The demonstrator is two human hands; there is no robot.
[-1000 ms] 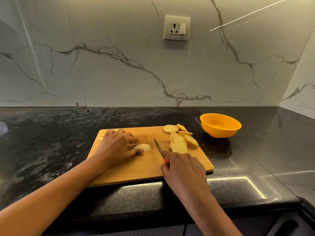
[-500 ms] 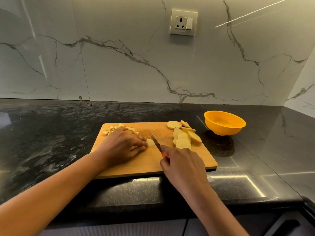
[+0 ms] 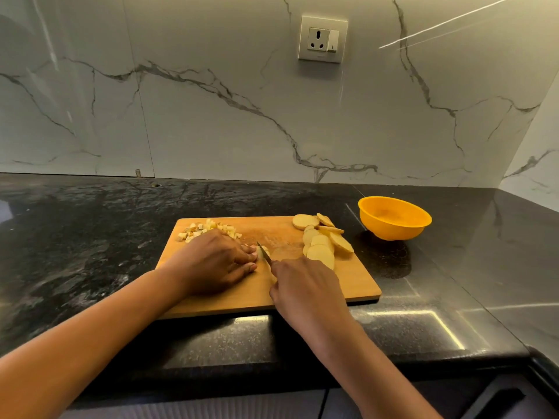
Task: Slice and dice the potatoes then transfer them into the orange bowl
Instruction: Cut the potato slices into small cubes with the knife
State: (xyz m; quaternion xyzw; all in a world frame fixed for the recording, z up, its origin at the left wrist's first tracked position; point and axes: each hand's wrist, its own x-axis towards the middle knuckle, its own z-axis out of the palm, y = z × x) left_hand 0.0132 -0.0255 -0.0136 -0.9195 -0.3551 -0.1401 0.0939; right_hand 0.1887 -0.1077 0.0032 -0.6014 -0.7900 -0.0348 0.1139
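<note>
Left hand holds down a potato piece under its fingertips; right hand grips the knife, blade right beside them. A slip could nick a finger. Orange bowl waits beyond the right hand.

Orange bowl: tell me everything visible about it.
The orange bowl is round, smooth and plastic-looking, with a thin rim and a narrower base. It stands upright on the black countertop, to the right of the wooden cutting board and apart from it. Nothing shows inside it. Only the countertop touches it.
</note>
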